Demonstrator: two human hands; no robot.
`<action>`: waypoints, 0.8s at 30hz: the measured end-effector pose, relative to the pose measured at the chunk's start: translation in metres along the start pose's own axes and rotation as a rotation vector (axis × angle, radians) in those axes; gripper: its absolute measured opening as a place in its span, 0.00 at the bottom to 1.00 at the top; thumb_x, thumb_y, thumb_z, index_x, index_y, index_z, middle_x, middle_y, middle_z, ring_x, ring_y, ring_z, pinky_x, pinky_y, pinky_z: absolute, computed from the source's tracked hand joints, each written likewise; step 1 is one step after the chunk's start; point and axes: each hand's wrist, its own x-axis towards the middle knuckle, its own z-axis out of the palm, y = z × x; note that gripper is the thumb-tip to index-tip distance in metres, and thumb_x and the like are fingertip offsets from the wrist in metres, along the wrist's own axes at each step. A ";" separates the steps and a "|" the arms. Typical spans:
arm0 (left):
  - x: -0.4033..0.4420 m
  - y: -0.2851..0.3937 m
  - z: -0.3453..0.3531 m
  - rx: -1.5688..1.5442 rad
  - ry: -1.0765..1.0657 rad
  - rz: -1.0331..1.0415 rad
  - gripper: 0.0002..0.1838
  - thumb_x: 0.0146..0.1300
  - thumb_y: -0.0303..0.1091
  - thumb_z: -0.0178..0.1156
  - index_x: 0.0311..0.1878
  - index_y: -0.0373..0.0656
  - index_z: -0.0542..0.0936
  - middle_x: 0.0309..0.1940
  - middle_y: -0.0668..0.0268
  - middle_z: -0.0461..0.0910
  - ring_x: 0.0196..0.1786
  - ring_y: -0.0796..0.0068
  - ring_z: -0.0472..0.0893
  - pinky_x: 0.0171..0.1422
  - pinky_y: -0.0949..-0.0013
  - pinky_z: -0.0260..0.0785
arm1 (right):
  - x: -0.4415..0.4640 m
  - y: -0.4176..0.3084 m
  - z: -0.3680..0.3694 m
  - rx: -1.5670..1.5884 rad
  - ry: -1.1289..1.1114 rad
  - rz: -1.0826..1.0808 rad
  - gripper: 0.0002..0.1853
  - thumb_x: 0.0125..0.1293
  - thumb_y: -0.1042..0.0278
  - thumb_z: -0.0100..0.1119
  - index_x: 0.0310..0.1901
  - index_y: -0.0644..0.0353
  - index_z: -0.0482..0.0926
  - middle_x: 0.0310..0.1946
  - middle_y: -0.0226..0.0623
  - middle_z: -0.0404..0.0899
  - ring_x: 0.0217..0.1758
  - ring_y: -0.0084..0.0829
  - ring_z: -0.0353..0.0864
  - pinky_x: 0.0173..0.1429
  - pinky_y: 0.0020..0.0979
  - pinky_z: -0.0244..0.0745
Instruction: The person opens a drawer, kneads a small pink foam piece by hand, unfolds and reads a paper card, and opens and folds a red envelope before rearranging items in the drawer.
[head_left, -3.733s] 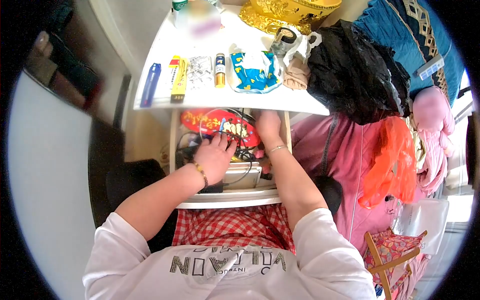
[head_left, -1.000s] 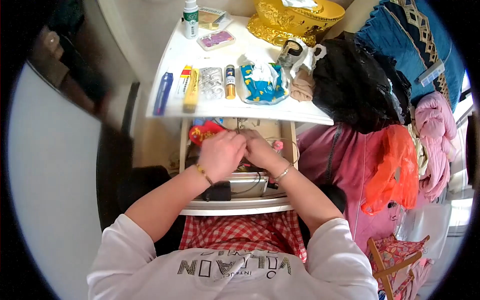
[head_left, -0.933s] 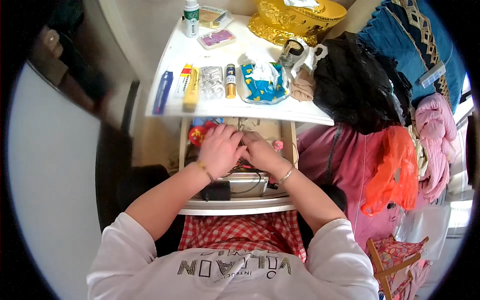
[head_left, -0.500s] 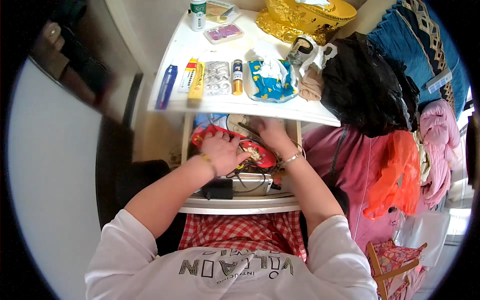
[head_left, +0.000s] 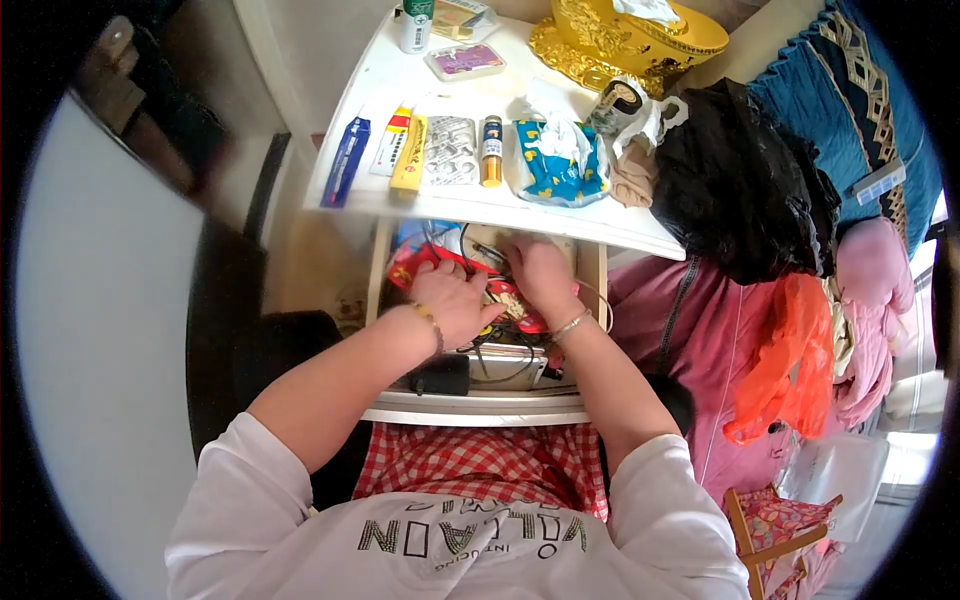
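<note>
L hand lay open on red printed packet, prob. to steady it; R hand was bent w/in white-fronted wooden drawer, its grip I couldn't tell.

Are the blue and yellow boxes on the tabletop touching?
Apart: the head view shows white tabletop between the blue box and yellow box.

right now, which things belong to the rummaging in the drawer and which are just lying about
Part of it:
- drawer
- red thing, under the left hand
- cables, tangled near it
- right hand, deeper in; its grip is unclear

Just lying about:
- blue box
- yellow box
- tissues
- black bag
- orange bag
</note>
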 end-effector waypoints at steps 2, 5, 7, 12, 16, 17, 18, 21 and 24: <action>0.000 0.000 -0.003 -0.044 -0.061 -0.010 0.30 0.64 0.57 0.43 0.56 0.42 0.71 0.49 0.52 0.75 0.56 0.57 0.70 0.59 0.54 0.59 | 0.015 -0.010 0.004 -0.137 -0.046 0.028 0.07 0.57 0.66 0.54 0.32 0.57 0.81 0.28 0.48 0.78 0.33 0.49 0.78 0.36 0.43 0.72; 0.000 0.000 -0.001 -0.041 -0.055 -0.012 0.29 0.63 0.57 0.44 0.56 0.42 0.71 0.49 0.52 0.75 0.56 0.57 0.70 0.59 0.53 0.59 | 0.029 -0.007 0.026 -0.352 -0.081 -0.056 0.07 0.53 0.70 0.52 0.27 0.54 0.81 0.24 0.43 0.80 0.28 0.43 0.80 0.34 0.42 0.76; 0.000 0.000 -0.003 -0.046 -0.054 -0.014 0.29 0.63 0.57 0.44 0.56 0.42 0.71 0.49 0.52 0.75 0.56 0.57 0.71 0.59 0.53 0.59 | 0.032 -0.002 0.039 -0.287 -0.044 -0.004 0.07 0.54 0.69 0.52 0.28 0.55 0.81 0.25 0.44 0.80 0.29 0.45 0.80 0.35 0.43 0.75; 0.000 0.000 -0.002 -0.051 -0.052 -0.005 0.29 0.63 0.57 0.44 0.57 0.43 0.70 0.49 0.52 0.76 0.55 0.57 0.71 0.58 0.53 0.59 | 0.019 0.010 0.036 0.014 0.085 0.100 0.10 0.57 0.66 0.55 0.35 0.62 0.81 0.30 0.52 0.79 0.35 0.51 0.78 0.39 0.45 0.72; -0.001 0.000 -0.004 -0.057 -0.056 -0.001 0.29 0.64 0.57 0.44 0.57 0.43 0.70 0.48 0.52 0.76 0.55 0.56 0.70 0.58 0.53 0.59 | 0.005 0.027 0.026 0.199 0.143 0.144 0.11 0.57 0.68 0.56 0.38 0.64 0.79 0.35 0.55 0.78 0.39 0.53 0.77 0.43 0.45 0.72; -0.001 0.000 -0.003 -0.060 -0.045 -0.009 0.29 0.64 0.57 0.44 0.57 0.43 0.70 0.48 0.52 0.76 0.55 0.56 0.70 0.58 0.53 0.59 | 0.002 0.032 0.026 0.276 0.196 0.189 0.11 0.56 0.68 0.57 0.39 0.64 0.78 0.35 0.56 0.77 0.38 0.54 0.76 0.43 0.45 0.72; -0.002 0.000 -0.001 -0.065 -0.046 -0.012 0.29 0.64 0.57 0.44 0.57 0.43 0.70 0.48 0.52 0.76 0.55 0.56 0.70 0.58 0.53 0.59 | -0.002 0.037 0.027 0.275 0.191 0.187 0.11 0.56 0.68 0.57 0.39 0.64 0.78 0.35 0.56 0.77 0.38 0.54 0.76 0.43 0.45 0.72; -0.001 0.001 0.002 -0.037 -0.032 -0.004 0.29 0.64 0.57 0.44 0.58 0.44 0.70 0.47 0.53 0.76 0.55 0.56 0.71 0.58 0.54 0.59 | -0.005 0.024 0.009 0.147 0.216 0.147 0.11 0.57 0.68 0.55 0.39 0.64 0.78 0.34 0.55 0.77 0.37 0.52 0.77 0.43 0.44 0.73; -0.001 0.001 0.000 -0.032 -0.018 0.003 0.29 0.64 0.56 0.44 0.58 0.44 0.70 0.47 0.53 0.76 0.54 0.56 0.71 0.59 0.55 0.59 | -0.001 0.007 0.009 -0.014 0.098 0.097 0.10 0.58 0.70 0.52 0.39 0.64 0.78 0.34 0.53 0.78 0.37 0.49 0.78 0.42 0.44 0.74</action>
